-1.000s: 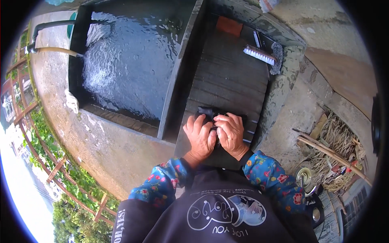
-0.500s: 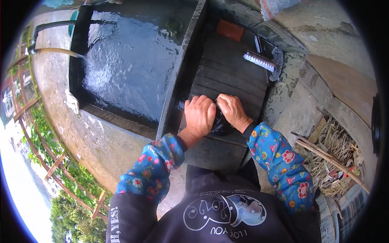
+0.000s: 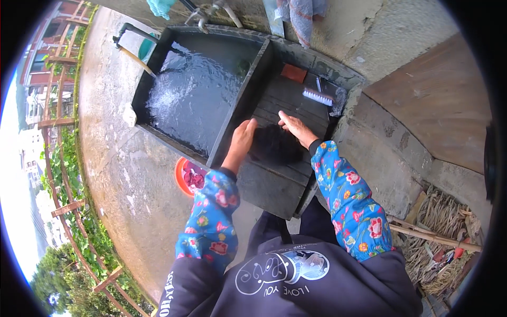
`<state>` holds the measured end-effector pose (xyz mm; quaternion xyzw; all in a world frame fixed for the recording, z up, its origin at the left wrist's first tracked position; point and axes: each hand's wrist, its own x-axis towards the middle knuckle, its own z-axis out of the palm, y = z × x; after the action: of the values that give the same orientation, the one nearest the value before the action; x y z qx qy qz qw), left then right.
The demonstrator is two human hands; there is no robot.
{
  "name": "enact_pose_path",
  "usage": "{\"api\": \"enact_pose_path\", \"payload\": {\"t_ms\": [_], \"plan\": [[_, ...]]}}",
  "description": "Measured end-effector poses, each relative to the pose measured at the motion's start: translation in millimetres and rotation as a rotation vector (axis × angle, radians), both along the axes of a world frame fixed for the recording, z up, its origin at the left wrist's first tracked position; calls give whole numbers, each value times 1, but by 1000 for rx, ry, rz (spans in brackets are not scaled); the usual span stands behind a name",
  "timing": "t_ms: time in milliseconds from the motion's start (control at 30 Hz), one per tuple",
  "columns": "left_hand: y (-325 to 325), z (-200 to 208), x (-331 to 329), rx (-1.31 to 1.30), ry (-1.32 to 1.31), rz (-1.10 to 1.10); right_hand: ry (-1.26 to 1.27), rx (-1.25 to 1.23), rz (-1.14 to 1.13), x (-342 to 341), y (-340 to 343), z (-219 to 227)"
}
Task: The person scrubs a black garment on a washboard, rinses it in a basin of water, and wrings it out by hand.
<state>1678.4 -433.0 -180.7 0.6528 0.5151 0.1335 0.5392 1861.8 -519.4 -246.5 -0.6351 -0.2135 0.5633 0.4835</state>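
A bundled black cloth [image 3: 275, 145] lies on the ridged dark slab [image 3: 288, 186] of the sink's right-hand side. My left hand [image 3: 242, 142] hovers at the cloth's left edge, fingers stretched out and holding nothing. Over its far right side is my right hand [image 3: 297, 130], also free, with its fingers apart from the cloth. Floral blue sleeves cover both forearms. Farther up the slab rests a scrub brush [image 3: 318, 97] with white bristles. Beside it are a reddish-brown flat piece [image 3: 293, 73] and a grey mesh scrubber [image 3: 339, 102].
Left of a raised divider [image 3: 240, 100], water fills the basin, fed by a running hose [image 3: 136, 59]. An orange tub [image 3: 182, 182] with dark red contents stands on the ground below. Taps [image 3: 203, 21] and a hanging towel [image 3: 301, 24] are at the back; dry stalks [image 3: 446, 248] lie right.
Both hands have let go of the black cloth and moved apart, and it now lies spread in a loose heap. The view has shifted, bringing the taps and orange tub into sight.
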Motion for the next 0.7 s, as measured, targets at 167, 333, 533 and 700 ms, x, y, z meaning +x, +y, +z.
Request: {"api": "enact_pose_path", "payload": {"t_ms": [167, 333, 533, 700], "plan": [[-64, -36, -83, 513, 447, 181, -490, 117, 672, -22, -3, 66], [-109, 45, -85, -354, 194, 209, -744, 342, 573, -42, -41, 106], [-137, 75, -100, 128, -192, 302, -764, 771, 337, -42, -54, 196], [-126, 152, -72, 732, -143, 206, -374, 777, 309, -15, -50, 249]]}}
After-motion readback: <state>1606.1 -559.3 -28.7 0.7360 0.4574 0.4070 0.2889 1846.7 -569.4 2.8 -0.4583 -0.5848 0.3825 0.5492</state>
